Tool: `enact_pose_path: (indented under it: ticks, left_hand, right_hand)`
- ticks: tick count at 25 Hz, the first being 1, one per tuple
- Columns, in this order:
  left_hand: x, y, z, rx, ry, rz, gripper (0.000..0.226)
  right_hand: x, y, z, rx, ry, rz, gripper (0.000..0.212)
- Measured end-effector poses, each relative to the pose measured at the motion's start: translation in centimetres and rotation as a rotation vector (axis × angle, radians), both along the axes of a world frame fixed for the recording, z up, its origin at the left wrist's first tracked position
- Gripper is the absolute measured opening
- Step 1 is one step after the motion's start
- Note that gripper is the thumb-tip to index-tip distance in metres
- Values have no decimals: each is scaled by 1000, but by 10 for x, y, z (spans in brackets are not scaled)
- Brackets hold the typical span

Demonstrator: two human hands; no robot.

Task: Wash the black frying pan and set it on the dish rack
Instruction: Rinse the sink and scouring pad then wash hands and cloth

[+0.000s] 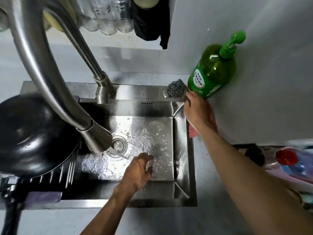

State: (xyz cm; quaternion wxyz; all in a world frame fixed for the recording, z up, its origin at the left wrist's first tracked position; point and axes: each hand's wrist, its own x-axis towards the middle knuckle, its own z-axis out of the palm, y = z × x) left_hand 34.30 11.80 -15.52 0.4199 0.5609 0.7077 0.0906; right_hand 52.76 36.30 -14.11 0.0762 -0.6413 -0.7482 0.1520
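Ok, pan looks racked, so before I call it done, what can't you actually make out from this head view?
- Black frying pan: its left side is cut off by the frame edge and the faucet crosses it; the inside faces away.
- Dish rack: mostly covered by the pan.
- Right hand: fingers face away, so any hold on the green soap bottle is unclear.
- Left hand: fingertips blurred by running water.

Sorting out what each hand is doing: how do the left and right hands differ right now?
The left hand hangs low inside the wet stainless steel sink, fingers loosely spread and holding nothing; the right hand reaches to the sink's far right corner, at the base of the green pump bottle of dish soap beside the steel wool scourer. Both are bare.
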Motion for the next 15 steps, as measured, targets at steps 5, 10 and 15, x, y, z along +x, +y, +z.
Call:
enact_pose_path:
  ticks: [5, 10, 15]
  left_hand:
    - [6, -12, 5, -67, -145, 157, 33]
    - [1, -28, 19, -145, -265, 336, 27]
    - [-29, -47, 38, -141, -569, 717, 26]
  right_hand:
    - [51, -105, -41, 47, -71, 46, 54]
    - [12, -155, 12, -15, 806, -224, 34]
    - [-92, -219, 48, -448, 1433, -861, 21]
